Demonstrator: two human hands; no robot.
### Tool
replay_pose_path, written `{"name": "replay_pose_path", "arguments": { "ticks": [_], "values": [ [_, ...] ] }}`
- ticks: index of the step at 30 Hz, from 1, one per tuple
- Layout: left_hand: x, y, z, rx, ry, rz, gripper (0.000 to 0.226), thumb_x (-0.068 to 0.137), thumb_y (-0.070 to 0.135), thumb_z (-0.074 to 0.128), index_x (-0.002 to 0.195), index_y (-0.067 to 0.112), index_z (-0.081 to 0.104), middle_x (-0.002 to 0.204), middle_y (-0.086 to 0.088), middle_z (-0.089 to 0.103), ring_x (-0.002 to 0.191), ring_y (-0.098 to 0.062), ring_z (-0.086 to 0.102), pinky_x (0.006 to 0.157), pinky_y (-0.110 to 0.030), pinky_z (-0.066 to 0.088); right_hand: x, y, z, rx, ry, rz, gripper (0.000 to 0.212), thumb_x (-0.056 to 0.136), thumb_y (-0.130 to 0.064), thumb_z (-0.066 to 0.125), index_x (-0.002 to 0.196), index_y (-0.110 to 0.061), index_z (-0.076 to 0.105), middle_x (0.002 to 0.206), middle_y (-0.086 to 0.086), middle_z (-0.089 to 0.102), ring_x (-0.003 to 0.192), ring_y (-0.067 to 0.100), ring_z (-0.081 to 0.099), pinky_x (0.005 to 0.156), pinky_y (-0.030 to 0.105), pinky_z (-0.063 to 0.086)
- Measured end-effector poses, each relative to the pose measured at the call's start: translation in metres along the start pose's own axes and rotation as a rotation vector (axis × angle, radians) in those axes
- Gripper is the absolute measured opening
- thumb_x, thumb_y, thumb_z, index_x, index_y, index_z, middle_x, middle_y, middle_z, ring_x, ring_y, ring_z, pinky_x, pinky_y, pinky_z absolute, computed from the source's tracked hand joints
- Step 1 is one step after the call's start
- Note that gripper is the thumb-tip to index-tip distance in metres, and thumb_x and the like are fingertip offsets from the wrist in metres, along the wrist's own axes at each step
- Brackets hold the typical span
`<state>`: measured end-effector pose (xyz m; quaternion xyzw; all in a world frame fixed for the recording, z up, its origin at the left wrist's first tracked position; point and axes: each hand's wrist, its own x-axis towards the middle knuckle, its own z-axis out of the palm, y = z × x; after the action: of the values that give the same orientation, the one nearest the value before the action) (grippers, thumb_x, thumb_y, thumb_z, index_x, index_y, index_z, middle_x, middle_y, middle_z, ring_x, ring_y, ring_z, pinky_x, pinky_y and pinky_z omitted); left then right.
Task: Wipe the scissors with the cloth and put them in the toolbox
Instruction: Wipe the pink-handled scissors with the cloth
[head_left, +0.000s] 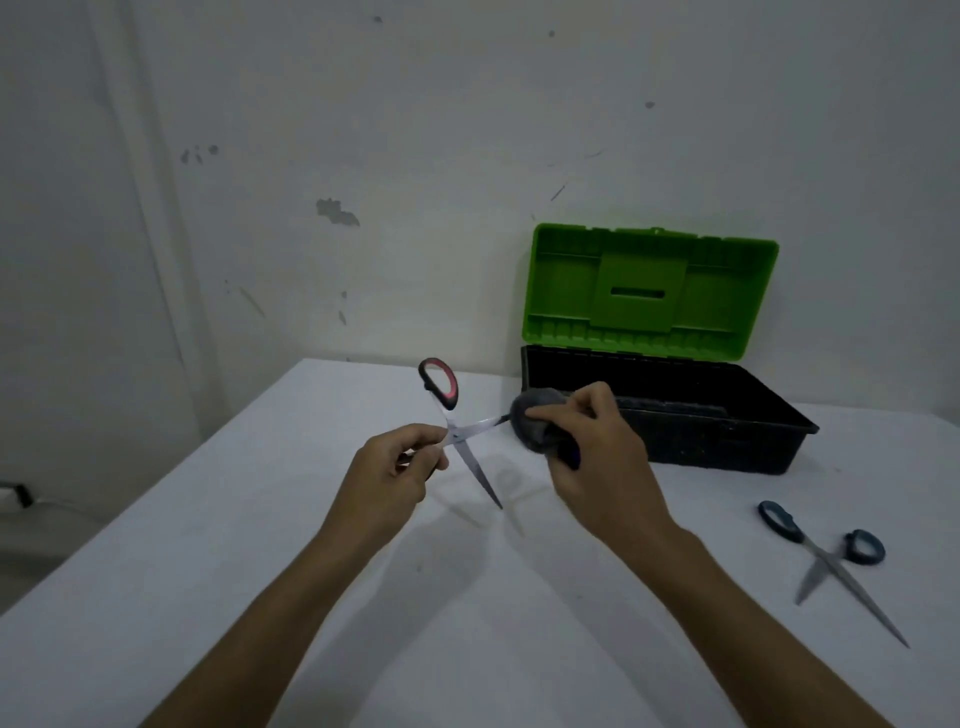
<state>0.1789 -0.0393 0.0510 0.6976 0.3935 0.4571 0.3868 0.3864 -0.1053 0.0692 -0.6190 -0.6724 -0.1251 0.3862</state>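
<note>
My left hand (392, 470) grips one handle of the red-and-black scissors (457, 431), held above the white table with the blades spread apart. One blade points down toward me. The other blade runs right into the grey cloth (535, 421), which my right hand (597, 447) pinches around its tip. The other red handle loop sticks up at the far side. Behind my right hand stands the toolbox (727, 441), a black tray with its green lid (649, 291) raised against the wall.
A second pair of scissors (831, 561) with blue handles lies spread apart on the table (260, 571) at the right. The table's left edge drops to the floor. A white wall stands close behind the toolbox.
</note>
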Motion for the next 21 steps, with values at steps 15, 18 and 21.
{"name": "replay_pose_path", "arguments": {
  "ticks": [15,18,21],
  "values": [
    [0.006,0.025,-0.034,-0.027,0.261,-0.077,0.017,0.086,0.008,0.067,0.098,0.02,0.063,0.081,0.002,0.064,0.06,-0.013,0.054,0.049,-0.019,0.041,-0.009,-0.026,0.054,0.05,-0.283,0.102,0.053,0.091,-0.062,0.043,0.136,-0.035,0.046,0.121,-0.009,0.039,0.111,0.014,0.039,0.095,0.037,0.039],
    [0.005,0.047,-0.029,-0.145,0.087,-0.069,0.014,0.087,0.0,0.063,0.096,0.011,0.063,0.073,-0.004,0.057,0.045,-0.012,0.042,0.037,-0.017,0.031,-0.002,-0.015,0.037,0.135,-0.164,0.083,0.055,0.091,-0.056,0.048,0.141,-0.036,0.041,0.121,-0.011,0.039,0.11,0.011,0.037,0.096,0.033,0.038],
    [0.008,0.07,-0.014,-0.233,-0.121,-0.09,0.011,0.089,-0.001,0.056,0.091,0.006,0.065,0.081,-0.01,0.06,0.037,-0.012,0.038,0.033,-0.014,0.023,0.011,0.0,0.022,0.25,-0.114,0.12,0.062,0.091,-0.044,0.059,0.147,-0.035,0.034,0.126,-0.01,0.037,0.119,0.01,0.035,0.098,0.024,0.03]
  ]
}}
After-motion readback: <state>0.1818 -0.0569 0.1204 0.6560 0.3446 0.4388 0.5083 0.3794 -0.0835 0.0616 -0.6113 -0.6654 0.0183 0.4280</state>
